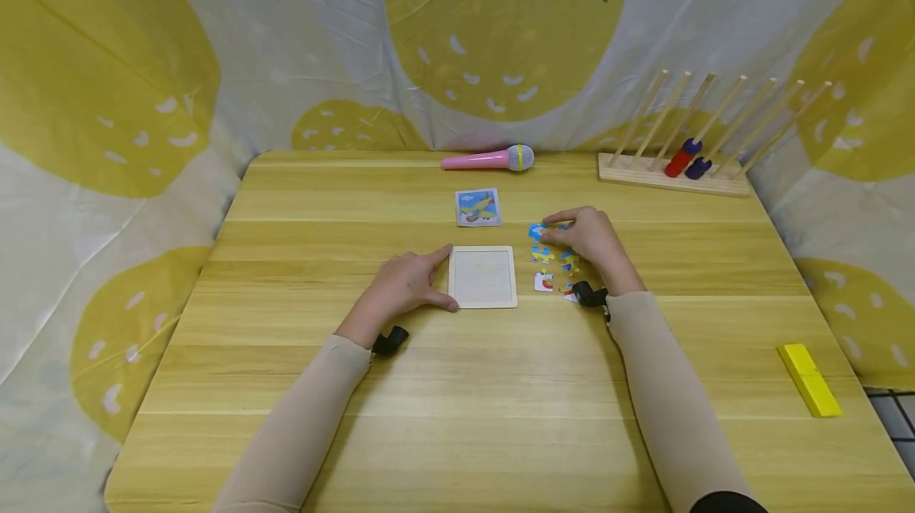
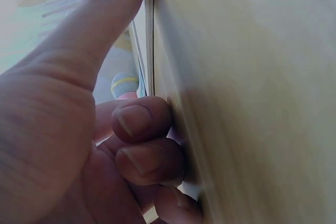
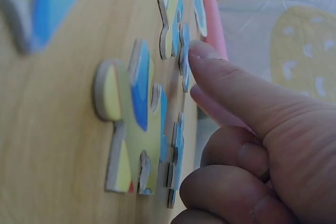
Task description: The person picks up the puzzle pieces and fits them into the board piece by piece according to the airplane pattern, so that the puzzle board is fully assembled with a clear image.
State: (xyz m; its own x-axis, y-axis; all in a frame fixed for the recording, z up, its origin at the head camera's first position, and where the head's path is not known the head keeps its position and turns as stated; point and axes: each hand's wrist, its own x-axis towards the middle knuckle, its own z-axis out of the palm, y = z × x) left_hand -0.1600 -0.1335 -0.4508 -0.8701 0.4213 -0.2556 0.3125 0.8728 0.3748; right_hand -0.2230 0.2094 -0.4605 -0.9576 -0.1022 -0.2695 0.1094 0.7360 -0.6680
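A square wooden puzzle tray (image 1: 482, 277) lies in front of me, its bare base showing. My left hand (image 1: 403, 284) holds its left side, index fingertip at the far corner and thumb at the near one. In the left wrist view the other fingers are bent down to the table beside the tray edge. My right hand (image 1: 588, 239) pinches a blue puzzle piece (image 1: 536, 232) between thumb and index finger, close over the table. Under and beside that hand lie several more jigsaw pieces (image 1: 542, 256), in two columns; the hand partly hides the right column.
A picture card with an airplane (image 1: 477, 208) lies beyond the tray, and a pink toy microphone (image 1: 488, 159) behind it. A wooden peg stand (image 1: 672, 175) with a few red and purple beads is at the far right. A yellow block (image 1: 809, 379) lies near the right edge.
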